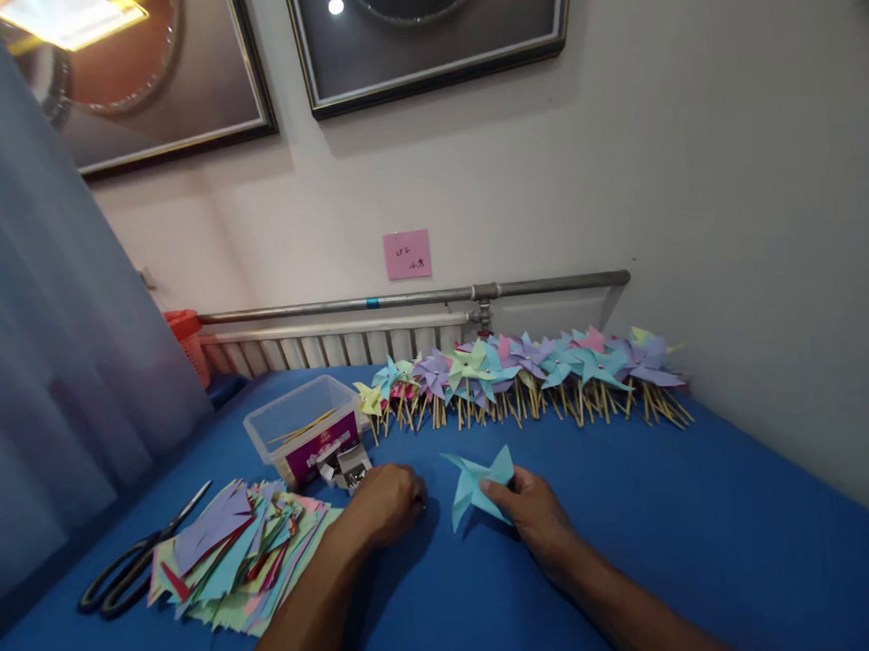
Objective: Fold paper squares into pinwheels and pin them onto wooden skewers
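Note:
In my right hand (534, 513) is a light blue paper pinwheel head (472, 495), pinched at its centre between thumb and fingers, with no stick on it. My left hand (392, 504) is closed just above the blue table surface, to the left of the pinwheel head. Its fingertips are pressed together and curled away from view; whatever small thing they hold, I cannot make out. Right behind that hand stands an opened small white box (353, 464) with shiny metal bits inside. A pile of cut coloured paper squares (234, 557) lies beside my left forearm.
A clear plastic tub (303, 426) holds a few thin sticks. Black-handled scissors (144, 559) lie at the far left. Many finished pinwheels on sticks (520, 369) are lined up along the back, before a pipe (417, 300) and a radiator (331, 347). A blue curtain (48, 296) hangs at left.

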Motion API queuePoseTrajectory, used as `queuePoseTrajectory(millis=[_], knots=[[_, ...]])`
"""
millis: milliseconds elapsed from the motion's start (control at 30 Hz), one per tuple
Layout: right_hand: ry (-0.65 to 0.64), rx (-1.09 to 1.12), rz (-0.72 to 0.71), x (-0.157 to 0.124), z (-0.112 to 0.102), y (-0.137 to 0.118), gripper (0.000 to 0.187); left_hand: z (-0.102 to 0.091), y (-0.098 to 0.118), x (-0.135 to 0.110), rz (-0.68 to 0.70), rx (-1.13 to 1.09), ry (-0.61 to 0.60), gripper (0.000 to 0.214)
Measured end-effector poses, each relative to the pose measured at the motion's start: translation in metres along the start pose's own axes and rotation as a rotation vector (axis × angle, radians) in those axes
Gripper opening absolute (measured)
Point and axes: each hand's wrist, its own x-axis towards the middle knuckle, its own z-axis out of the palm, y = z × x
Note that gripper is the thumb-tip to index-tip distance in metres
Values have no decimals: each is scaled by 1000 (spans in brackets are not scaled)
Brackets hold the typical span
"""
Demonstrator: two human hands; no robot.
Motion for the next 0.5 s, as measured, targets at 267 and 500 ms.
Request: queuePoseTrajectory(millis=[267, 500], knots=[[-12, 77, 4, -1, 1, 0, 38, 3, 1, 1, -20, 52, 15, 24], [-2, 79, 0, 3, 1, 6, 40, 5, 8, 5, -76, 88, 52, 25]])
